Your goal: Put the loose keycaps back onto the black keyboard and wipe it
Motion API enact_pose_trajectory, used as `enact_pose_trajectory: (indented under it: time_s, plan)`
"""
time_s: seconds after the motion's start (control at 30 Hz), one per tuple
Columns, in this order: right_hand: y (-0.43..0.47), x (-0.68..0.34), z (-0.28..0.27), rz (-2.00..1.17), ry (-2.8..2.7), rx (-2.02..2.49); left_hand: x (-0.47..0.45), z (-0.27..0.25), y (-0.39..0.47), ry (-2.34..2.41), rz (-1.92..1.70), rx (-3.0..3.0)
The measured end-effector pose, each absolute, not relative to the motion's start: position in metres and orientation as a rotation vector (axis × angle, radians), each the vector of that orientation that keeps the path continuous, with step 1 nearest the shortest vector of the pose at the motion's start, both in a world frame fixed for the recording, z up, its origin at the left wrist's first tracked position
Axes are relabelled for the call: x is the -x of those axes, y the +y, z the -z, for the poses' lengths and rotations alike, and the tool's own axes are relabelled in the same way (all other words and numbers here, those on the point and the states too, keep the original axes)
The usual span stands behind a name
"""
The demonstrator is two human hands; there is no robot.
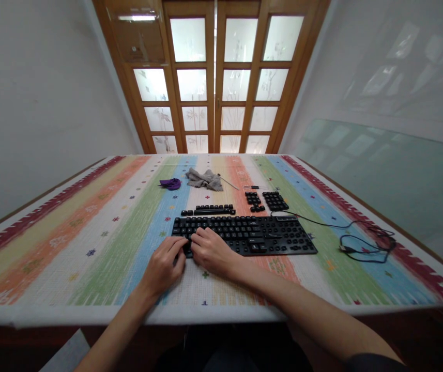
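A black keyboard (244,232) lies flat on the table. Its right-hand part and some front spots are bare of keycaps. My left hand (166,261) is at the keyboard's front left corner, fingers bent and closed on that edge, thumb below. Right beside it, my right hand (210,250) rests over the front left keys with curled fingers; whatever its fingertips pinch is hidden. Behind the keyboard lie a row of loose keycaps (213,209), a smaller keycap group (253,199) and a block of number keycaps (275,201).
A striped cloth covers the table (101,248). Toward the back are a purple cloth (171,184), a grey rag (204,179), a thin rod (229,182) and a small dark-handled tool (253,187). The keyboard's cable (368,245) coils at the right.
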State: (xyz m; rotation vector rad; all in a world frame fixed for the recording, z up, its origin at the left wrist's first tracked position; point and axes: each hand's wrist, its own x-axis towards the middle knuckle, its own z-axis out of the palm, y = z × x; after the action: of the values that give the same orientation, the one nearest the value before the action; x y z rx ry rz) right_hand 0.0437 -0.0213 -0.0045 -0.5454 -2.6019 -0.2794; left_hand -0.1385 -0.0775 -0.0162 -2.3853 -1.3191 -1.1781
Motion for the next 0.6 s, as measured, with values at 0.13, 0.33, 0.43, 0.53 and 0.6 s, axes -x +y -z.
enact_pose_trajectory:
  time_s: [0.13, 0.33, 0.43, 0.53, 0.6]
  plan:
    - [-0.017, -0.048, 0.007, 0.140, -2.500, 0.550, 0.141, 0.016, -0.078, -1.343, 1.200, 2.360]
    - [0.014, -0.064, -0.006, -0.090, -2.323, 0.579, 0.139, 0.017, -0.080, -1.200, 1.025, 2.457]
    - [0.043, -0.070, -0.013, -0.134, -2.311, 0.732, 0.138, 0.018, -0.080, -1.177, 0.978, 2.458]
    - [0.072, -0.070, -0.018, -0.171, -2.390, 0.818, 0.136, 0.018, -0.080, -1.160, 0.938, 2.449]
    - [0.087, -0.066, -0.020, -0.181, -2.446, 0.852, 0.134, 0.017, -0.080, -1.139, 0.910, 2.426]
